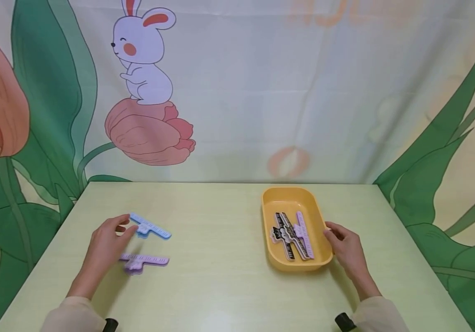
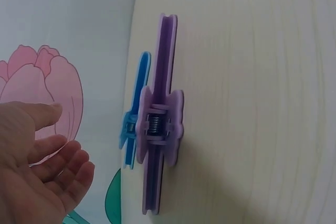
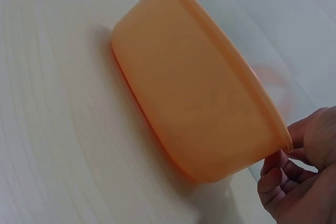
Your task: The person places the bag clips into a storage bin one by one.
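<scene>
My left hand is beside a blue clip on the table, thumb and fingers parted near its left end. In the left wrist view the fingers are loosely bent and apart from the clip. A purple clip lies closer to me, its metal spring visible from the side. My right hand pinches the rim of a yellow tray at its right side, thumb on the rim and fingers beneath. Inside the tray lie two black-patterned clips and another purple clip.
The pale table ends at a printed cloth backdrop showing a rabbit, flowers and leaves. The tray stands on the right half of the table, the loose clips on the left half.
</scene>
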Demonstrator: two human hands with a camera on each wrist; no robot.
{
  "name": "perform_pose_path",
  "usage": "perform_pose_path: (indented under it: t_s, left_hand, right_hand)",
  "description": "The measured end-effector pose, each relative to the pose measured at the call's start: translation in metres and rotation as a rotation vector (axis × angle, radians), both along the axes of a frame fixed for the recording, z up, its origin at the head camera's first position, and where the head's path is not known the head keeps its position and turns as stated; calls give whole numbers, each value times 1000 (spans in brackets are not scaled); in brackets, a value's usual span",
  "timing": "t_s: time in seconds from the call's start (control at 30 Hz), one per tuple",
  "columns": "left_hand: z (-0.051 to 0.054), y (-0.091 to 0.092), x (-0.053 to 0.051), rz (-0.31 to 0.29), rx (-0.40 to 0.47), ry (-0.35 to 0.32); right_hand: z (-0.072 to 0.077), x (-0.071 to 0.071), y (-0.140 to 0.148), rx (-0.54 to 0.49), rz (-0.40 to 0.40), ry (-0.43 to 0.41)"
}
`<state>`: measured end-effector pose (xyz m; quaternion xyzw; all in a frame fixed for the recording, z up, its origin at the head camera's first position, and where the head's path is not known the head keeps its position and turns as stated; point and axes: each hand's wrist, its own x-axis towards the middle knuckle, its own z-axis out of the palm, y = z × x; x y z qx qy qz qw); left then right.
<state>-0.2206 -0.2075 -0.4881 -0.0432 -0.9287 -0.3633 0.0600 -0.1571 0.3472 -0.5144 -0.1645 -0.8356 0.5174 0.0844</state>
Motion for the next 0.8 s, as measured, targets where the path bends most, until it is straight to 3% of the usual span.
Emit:
perform_pose_path:
  t_s: [0.47,0.8]
  left_hand:
    - [-10,7,-13,25,-21,-148]
    - [-21,11,-22,55,-52,-209]
  right_hand:
    - [2,0,1,9,6,-1]
    - [1,1,1,-2,5,-4]
